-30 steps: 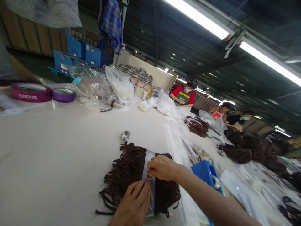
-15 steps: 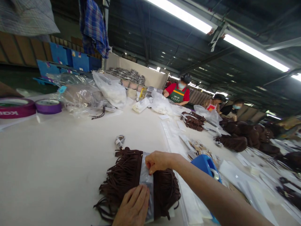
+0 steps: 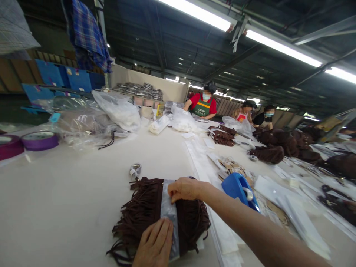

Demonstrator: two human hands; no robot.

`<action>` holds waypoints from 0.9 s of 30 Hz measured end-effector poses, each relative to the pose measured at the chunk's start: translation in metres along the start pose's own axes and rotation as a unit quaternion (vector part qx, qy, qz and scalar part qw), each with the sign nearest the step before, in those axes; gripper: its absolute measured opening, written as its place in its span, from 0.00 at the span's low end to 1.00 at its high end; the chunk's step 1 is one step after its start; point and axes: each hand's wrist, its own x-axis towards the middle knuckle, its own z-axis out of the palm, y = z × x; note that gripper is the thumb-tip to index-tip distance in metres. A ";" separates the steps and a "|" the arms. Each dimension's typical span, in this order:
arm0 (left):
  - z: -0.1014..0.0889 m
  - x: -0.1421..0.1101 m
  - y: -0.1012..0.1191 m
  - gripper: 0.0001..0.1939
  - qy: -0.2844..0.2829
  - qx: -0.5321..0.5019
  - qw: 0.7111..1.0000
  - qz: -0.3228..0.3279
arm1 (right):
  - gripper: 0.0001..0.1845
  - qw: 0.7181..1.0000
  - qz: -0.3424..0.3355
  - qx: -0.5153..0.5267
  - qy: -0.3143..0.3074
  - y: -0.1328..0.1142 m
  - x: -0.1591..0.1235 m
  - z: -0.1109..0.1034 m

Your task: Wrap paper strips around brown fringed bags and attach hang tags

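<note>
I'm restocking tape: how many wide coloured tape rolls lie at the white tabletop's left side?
2: a round magenta tape roll, cut off by the picture's left edge, and a round purple tape roll just right of it. Clear plastic bags may hide more.

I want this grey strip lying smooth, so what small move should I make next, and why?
Perhaps draw your right hand lightly along the grey strip toward your left hand. The left lies flat over the strip's near part, the right's fingers are bent at its far part, and the stretch between, across the brown fringed piece, looks slightly creased.
</note>
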 end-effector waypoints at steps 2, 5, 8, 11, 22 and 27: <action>0.000 0.000 0.000 0.17 0.003 -0.007 1.000 -0.001 | 0.12 0.999 0.006 0.018 0.043 0.010 -0.002 0.005; 0.000 0.000 -0.001 0.18 0.002 -0.019 1.000 -0.008 | 0.12 0.991 0.040 0.036 0.122 0.020 -0.009 0.015; -0.001 -0.001 0.000 0.18 -0.001 -0.019 1.000 -0.011 | 0.07 0.972 0.088 0.044 0.215 0.017 -0.020 0.027; -0.004 0.001 0.001 0.18 -0.009 -0.015 1.000 -0.013 | 0.06 0.958 0.095 0.055 0.264 0.001 -0.033 0.042; -0.014 0.004 0.005 0.16 -0.038 -0.013 0.999 -0.022 | 0.12 0.942 0.138 0.025 0.305 -0.025 -0.041 0.072; -0.017 0.006 0.007 0.16 -0.028 -0.017 0.999 -0.010 | 0.13 0.941 0.041 -0.005 0.335 -0.052 -0.053 0.083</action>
